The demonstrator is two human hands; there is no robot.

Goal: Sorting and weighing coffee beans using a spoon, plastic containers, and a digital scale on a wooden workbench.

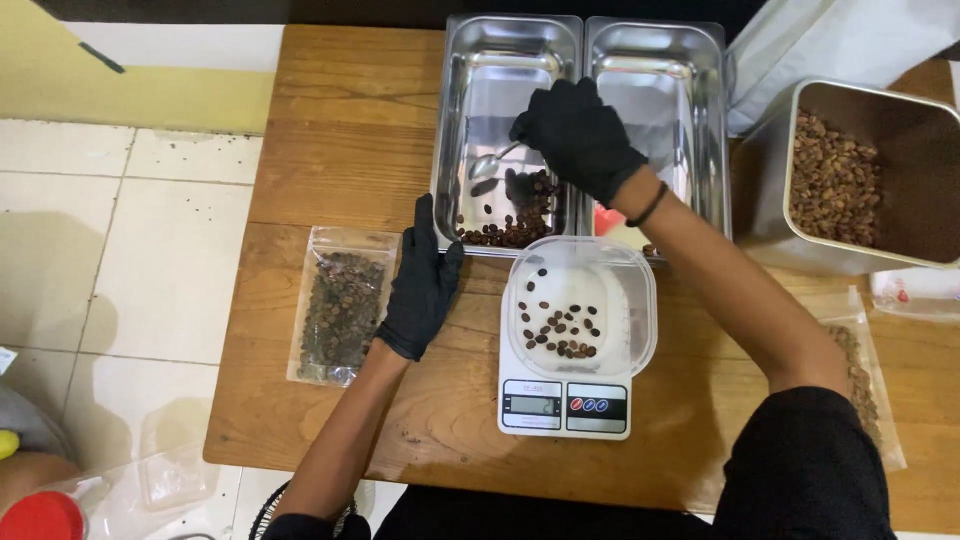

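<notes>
On a wooden table (340,130) seen from above, two black-gloved hands work around a small white kitchen scale (566,405). The right hand (580,135) reaches over the left steel tray (455,120), its fingers curled together and clamped on the handle of a metal spoon (488,164), whose bowl hangs above the tray floor. Dark roasted beans (510,228) lie heaped at the near end of that tray, just below the spoon. The left hand (422,285) rests on the table at the near left corner of the same tray, fingers straight and close together, thumb touching the tray's rim; it grips nothing. Between the two forearms, a clear plastic tub (632,300) sits on the scale with a scatter of beans across its bottom. A second steel tray (700,110) stands touching the first on its right, mostly bare. To the left of the left hand, a sealed clear bag of beans (343,315) lies flat on the wood. At the far right stands a square metal tin (770,170) partly filled with paler beans, with a white bag (840,40) behind it.
</notes>
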